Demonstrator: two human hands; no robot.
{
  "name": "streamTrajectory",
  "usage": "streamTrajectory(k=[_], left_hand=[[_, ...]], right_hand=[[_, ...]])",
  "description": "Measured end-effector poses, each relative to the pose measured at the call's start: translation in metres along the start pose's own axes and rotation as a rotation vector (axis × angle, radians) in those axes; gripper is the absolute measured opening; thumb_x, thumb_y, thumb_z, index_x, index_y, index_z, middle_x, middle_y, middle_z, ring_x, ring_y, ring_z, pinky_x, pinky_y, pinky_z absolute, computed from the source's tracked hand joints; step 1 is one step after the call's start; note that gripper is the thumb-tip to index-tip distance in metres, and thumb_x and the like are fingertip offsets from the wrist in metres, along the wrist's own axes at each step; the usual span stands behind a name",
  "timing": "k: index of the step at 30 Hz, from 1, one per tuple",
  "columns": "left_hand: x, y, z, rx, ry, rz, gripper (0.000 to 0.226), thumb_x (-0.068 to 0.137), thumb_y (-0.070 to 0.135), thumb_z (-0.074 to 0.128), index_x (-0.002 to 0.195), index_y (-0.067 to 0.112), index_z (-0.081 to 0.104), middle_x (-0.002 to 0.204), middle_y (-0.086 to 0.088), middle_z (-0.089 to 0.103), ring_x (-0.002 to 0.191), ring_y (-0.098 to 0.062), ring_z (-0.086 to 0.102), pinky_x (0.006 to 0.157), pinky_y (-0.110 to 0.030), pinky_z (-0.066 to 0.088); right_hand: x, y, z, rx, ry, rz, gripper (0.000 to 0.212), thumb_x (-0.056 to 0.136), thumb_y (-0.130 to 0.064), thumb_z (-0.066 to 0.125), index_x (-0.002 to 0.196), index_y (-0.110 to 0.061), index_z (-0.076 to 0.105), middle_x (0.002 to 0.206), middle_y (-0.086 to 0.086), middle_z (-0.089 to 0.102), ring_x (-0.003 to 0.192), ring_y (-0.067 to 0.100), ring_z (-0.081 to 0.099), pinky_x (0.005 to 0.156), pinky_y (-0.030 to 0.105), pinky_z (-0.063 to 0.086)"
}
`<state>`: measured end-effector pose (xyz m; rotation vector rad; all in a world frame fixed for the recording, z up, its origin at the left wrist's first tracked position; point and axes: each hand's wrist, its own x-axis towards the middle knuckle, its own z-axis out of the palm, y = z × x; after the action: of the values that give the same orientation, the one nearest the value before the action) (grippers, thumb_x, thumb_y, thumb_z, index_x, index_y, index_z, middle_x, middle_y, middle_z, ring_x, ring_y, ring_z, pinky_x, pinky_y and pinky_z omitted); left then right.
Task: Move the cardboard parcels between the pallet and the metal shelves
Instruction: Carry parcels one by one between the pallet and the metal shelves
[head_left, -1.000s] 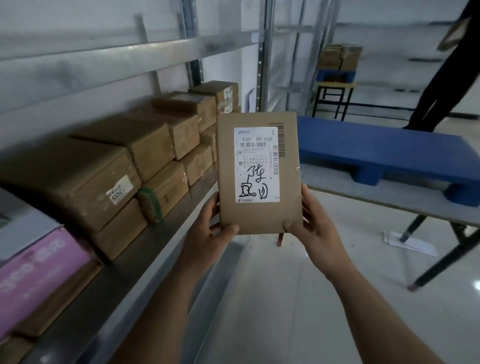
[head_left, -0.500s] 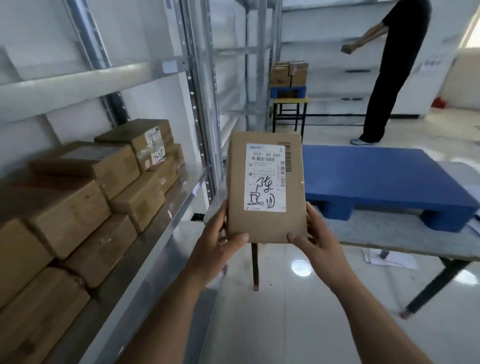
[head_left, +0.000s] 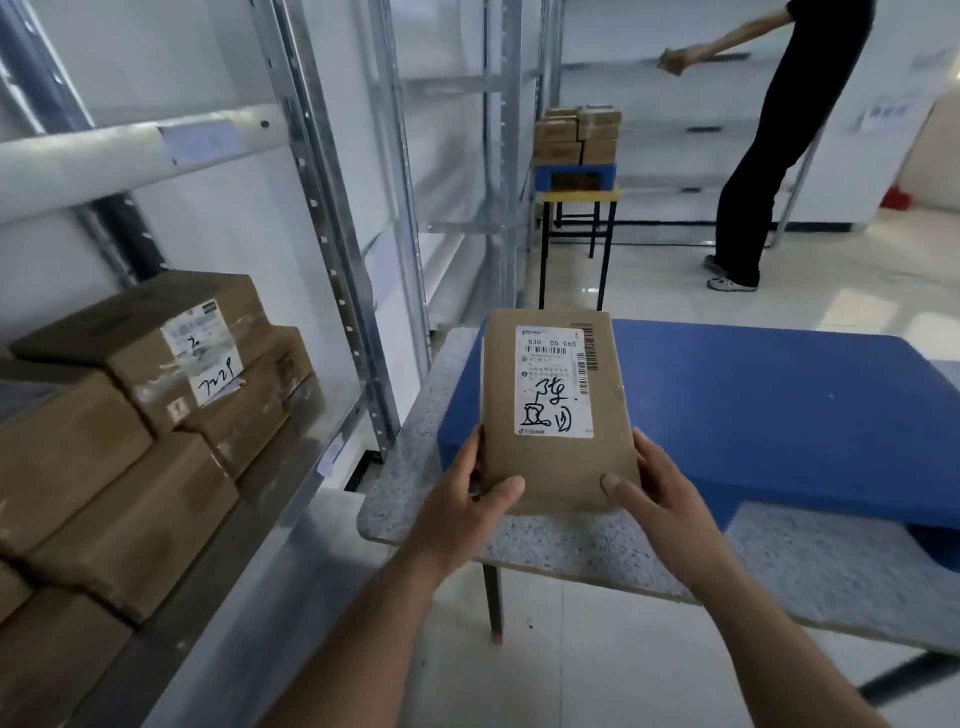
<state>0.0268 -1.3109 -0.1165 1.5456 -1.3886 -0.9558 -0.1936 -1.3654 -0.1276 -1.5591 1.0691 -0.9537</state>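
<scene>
Held the cardboard parcel upright above the near left corner of the blue pallet on the bench. Left hand and right hand pinched its lower corners, thumbs in front, remaining fingers hidden behind. Could tip forward from so low a grip, or overhang the pallet edge if released here.

A metal shelf on the left carries stacked cardboard parcels, two layers deep. To the right, a speckled grey desk on dark legs bears a blue plastic pallet lying flat on it.
</scene>
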Motion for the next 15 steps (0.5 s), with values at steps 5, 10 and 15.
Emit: streamTrajectory(k=[5,10,15], left_hand=[[0.071,-0.013,-0.012,-0.042,-0.058,-0.004,0.077,0.083,0.055,0.056,0.147,0.040,0.016,0.141,0.013,0.043,0.125,-0.007,0.045,0.102,-0.033,0.040],[0.155,-0.031,-0.029,-0.023,-0.079,-0.039,0.071,0.089,0.045,0.055,0.148,0.033,0.017,0.140,0.011,0.044,0.121,-0.007,0.047,0.096,-0.025,0.043],[0.236,-0.048,-0.051,-0.014,-0.119,-0.077,0.063,0.091,0.046,0.052,0.146,0.032,0.024,0.136,0.015,0.045,0.116,-0.002,0.044,0.088,-0.013,0.036]], right_hand=[[0.061,0.014,0.005,-0.016,0.039,0.036,0.051,0.089,-0.035,0.060,0.135,-0.045,0.040,0.122,-0.023,0.059,0.112,0.001,0.057,0.094,0.031,0.047],[0.139,0.028,0.013,-0.021,0.058,0.096,0.055,0.090,-0.034,0.058,0.141,-0.036,0.037,0.126,-0.015,0.058,0.113,0.006,0.056,0.094,0.035,0.049],[0.219,0.041,0.027,-0.041,0.075,0.159,0.050,0.092,-0.031,0.057,0.137,-0.041,0.037,0.114,-0.024,0.060,0.102,-0.004,0.058,0.075,0.016,0.046]])
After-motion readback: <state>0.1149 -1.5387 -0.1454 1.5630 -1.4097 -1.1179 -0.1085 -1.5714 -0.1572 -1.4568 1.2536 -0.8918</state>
